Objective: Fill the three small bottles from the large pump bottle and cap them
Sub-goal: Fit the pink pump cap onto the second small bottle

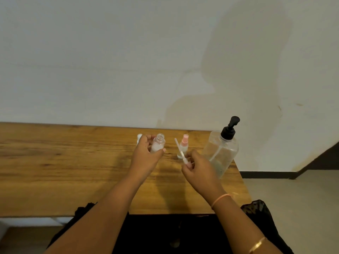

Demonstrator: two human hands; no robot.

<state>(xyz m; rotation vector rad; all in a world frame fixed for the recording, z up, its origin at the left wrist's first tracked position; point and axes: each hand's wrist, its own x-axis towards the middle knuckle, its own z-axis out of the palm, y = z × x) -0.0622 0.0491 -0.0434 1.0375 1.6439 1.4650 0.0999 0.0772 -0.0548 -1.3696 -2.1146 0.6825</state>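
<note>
The left hand (146,156) grips an open small bottle (158,143) just above the wooden table (55,162), fingers and thumb curled round its lower body, so only the neck, the bare mouth and part of the clear wall show. Something pale sits inside, but motion blur makes its level hard to read. Behind the knuckles of that hand a third small bottle (139,139) peeks out as a whitish sliver; whether it is capped cannot be told. The right hand (199,170) pinches a spray cap (182,154) by its pink head, which is mostly buried between the fingertips, while its thin white dip tube slants up and to the left toward the open bottle, apart from it. The tube crosses in front of a capped small bottle (185,143) that stands upright on the table with a pink top; its base is partly covered by the right fingers. Just to the right stands the large pump bottle (222,151), clear with a black pump, its lower left side hidden by the right hand.
</note>
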